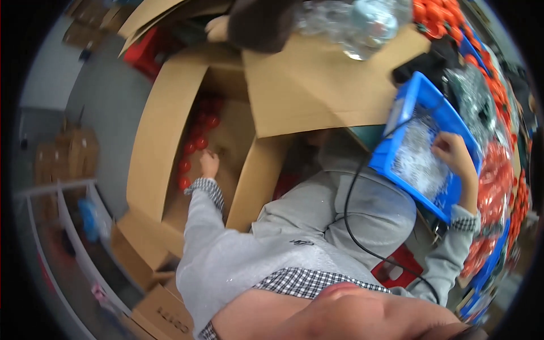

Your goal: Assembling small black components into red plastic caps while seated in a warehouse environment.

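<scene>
My left hand (209,163) reaches down inside an open cardboard box (152,153), its fingers drawn together. What it holds, if anything, is too small to make out. Beside its fingertips lies a row of shiny red balls (201,143) along the box's inner wall. On the right, my right hand (449,148) is over a blue plastic bin (383,157), with its fingers curled in a pinch. Many small clear, whitish pieces (418,156) fill the bin. Whatever is between the right fingers cannot be made out.
A cardboard flap (317,85) spans the space ahead, with clear plastic packaging (357,25) on it. A black cable (347,212) hangs across my lap. Orange-red items (436,20) and red plastic-wrapped goods (493,175) pile up at the right. White-framed compartments (62,221) stand at the left.
</scene>
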The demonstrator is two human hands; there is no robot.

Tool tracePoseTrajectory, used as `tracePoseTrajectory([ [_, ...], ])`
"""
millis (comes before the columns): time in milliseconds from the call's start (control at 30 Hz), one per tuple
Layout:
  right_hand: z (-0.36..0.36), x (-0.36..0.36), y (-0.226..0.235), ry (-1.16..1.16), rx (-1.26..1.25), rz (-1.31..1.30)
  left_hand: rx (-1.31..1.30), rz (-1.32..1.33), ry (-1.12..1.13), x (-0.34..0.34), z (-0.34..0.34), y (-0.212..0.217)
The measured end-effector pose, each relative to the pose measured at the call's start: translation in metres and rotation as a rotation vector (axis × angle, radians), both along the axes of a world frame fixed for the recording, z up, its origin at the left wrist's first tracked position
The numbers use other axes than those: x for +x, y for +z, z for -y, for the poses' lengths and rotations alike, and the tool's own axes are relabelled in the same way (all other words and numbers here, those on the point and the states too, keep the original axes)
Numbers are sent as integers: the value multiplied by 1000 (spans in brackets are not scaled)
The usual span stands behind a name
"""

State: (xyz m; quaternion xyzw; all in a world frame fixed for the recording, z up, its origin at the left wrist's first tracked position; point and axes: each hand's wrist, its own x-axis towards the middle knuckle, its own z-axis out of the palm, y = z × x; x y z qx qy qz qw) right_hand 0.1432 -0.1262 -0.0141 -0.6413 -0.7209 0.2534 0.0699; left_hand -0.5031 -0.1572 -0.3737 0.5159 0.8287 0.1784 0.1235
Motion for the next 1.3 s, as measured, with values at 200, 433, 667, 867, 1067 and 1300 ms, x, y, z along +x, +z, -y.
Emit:
tracePoseTrajectory([
  [200,3,2,-10,-35,-57,11,-661,175,401,10,107,-68],
  [433,-2,11,-12,-164,-51,-313,-386,-119,705,-26,84,-76],
  [667,-5,1,-8,-201,-191,-121,-313,-57,840,-167,111,-103],
  [867,1,19,-7,-151,70,56,-445,-38,700,-148,91,-109],
  [1067,-4,-7,-6,-163,122,-5,-441,-46,689,-109,90,-81],
  [1300,-2,7,-5,-101,322,26,-409,22,566,-56,55,-56],
])
